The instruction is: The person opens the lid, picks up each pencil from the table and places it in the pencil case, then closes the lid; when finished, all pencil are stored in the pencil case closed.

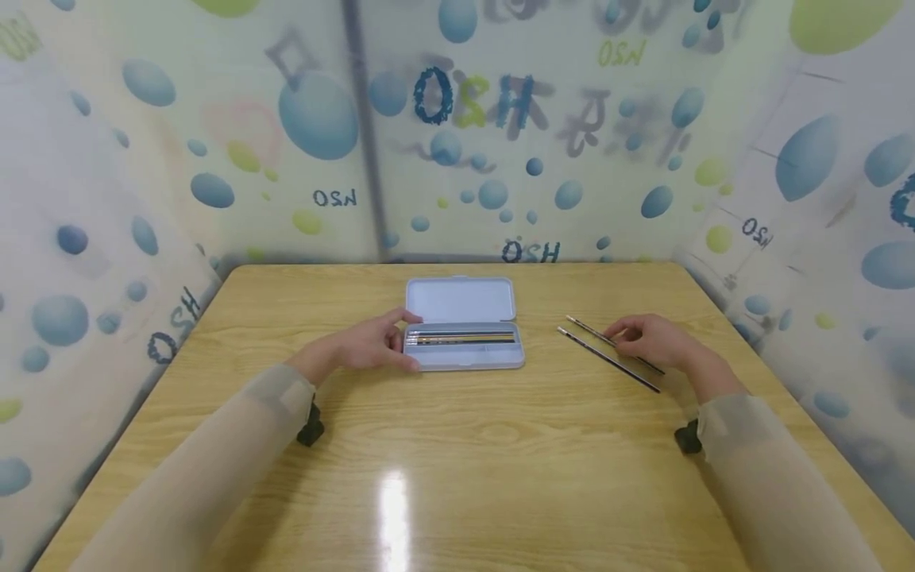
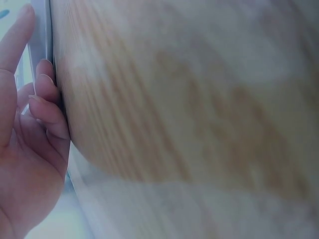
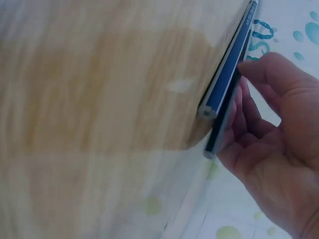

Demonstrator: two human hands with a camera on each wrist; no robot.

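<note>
A pale pencil case (image 1: pixel 503 357) lies on the table with its lid (image 1: pixel 461 300) folded back. Several pencils (image 1: pixel 465 338) lie lengthwise in its rear compartment. My left hand (image 1: pixel 364 343) holds the case's left end, thumb at the front corner and index finger near the hinge; the other fingers curl against the end. To the right, my right hand (image 1: pixel 658 343) pinches a dark pencil (image 1: pixel 588 327) between thumb and fingers, low over the table. A second dark pencil (image 1: pixel 608 359) lies just in front, nearly parallel. In the right wrist view both pencils' ends show, the pinched pencil (image 3: pixel 215 139) nearest the palm.
The wooden table (image 1: pixel 493 453) reaches back to a wall covering (image 1: pixel 457 183) printed with blue and green spots. Similar coverings stand at both sides. A dark wrist device (image 1: pixel 310 427) sits under the left cuff, another device (image 1: pixel 688 437) under the right.
</note>
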